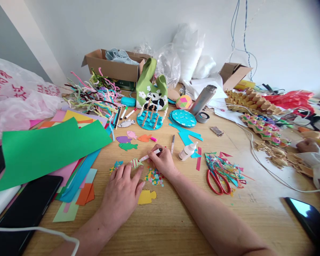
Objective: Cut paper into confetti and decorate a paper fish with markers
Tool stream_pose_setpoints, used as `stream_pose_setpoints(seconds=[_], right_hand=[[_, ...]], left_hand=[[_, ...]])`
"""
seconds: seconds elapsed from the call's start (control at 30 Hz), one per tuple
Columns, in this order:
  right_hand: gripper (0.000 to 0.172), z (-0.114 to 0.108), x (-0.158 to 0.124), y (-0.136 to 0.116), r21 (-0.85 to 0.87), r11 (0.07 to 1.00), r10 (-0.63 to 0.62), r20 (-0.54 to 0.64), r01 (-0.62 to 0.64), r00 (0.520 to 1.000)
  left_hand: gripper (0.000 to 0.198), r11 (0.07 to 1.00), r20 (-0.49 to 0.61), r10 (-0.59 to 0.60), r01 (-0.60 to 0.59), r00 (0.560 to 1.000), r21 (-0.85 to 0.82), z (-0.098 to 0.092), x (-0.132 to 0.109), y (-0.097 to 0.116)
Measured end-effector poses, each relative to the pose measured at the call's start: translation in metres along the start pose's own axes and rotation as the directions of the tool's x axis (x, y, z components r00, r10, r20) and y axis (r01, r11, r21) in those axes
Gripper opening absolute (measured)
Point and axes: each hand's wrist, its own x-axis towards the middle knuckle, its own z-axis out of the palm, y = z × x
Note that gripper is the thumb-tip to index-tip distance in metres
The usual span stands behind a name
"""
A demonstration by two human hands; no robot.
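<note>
My right hand [164,160] is closed around a white marker pen [151,155], its tip at the tail end of a small light green paper fish [135,163] with reddish stripes. Fingers stretched out, my left hand [124,185] lies flat by the fish and touches its lower edge. Colourful paper dots [154,176] are scattered between the hands. A yellow paper fish [147,197] rests beside my left thumb. Farther back lie a purple paper fish [123,139], a green one [128,146], a pink one [132,134] and an orange one [144,138].
Coloured paper sheets [53,145] pile up on the left. Right of my hands are a glue bottle [187,152], red-handled scissors [218,183] and paper scraps [224,165]. Behind stand a steel flask [204,99] and a green panda bag [152,89]. A phone [306,217] lies far right.
</note>
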Motion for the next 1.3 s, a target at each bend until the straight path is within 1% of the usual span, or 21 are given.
stream_pose_setpoints(seconds=[0.23,0.4,0.6,0.8,1.03,1.17,1.3], right_hand=[[0.011,-0.0007,-0.0009,-0.0016,-0.033,0.999,-0.013,0.016,0.013,1.0],[0.011,0.0,0.0,0.0006,-0.01,1.0,-0.007,0.001,0.008,1.0],[0.01,-0.0011,-0.0004,-0.0007,-0.052,0.998,-0.022,0.02,0.023,1.0],[0.009,-0.0008,-0.001,-0.0016,-0.035,0.999,-0.009,0.011,0.009,1.0],[0.009,-0.0011,-0.0012,-0.0017,-0.041,0.999,-0.017,0.033,0.019,0.999],[0.009,-0.0016,-0.0012,-0.0013,-0.049,0.998,-0.029,0.025,0.03,0.999],[0.009,-0.0019,-0.0012,-0.0018,-0.053,0.998,-0.024,0.042,0.027,0.999]], left_hand=[[0.041,1.0,0.008,-0.002,0.002,1.0,0.003,0.0003,0.0003,-0.0001],[0.04,1.0,-0.005,-0.002,0.002,1.0,-0.004,0.0009,0.0002,-0.0005],[0.04,1.0,-0.003,-0.006,0.006,1.0,-0.002,0.0008,0.0001,-0.0003],[0.04,1.0,0.002,-0.006,0.006,1.0,0.005,0.0012,0.0,-0.0003],[0.041,1.0,0.006,-0.007,0.007,1.0,0.001,-0.0012,0.0004,0.0003],[0.041,1.0,0.005,-0.005,0.005,1.0,0.001,-0.0005,0.0002,-0.0002],[0.04,1.0,-0.003,-0.002,0.002,1.0,0.002,0.0003,-0.0001,-0.0003]])
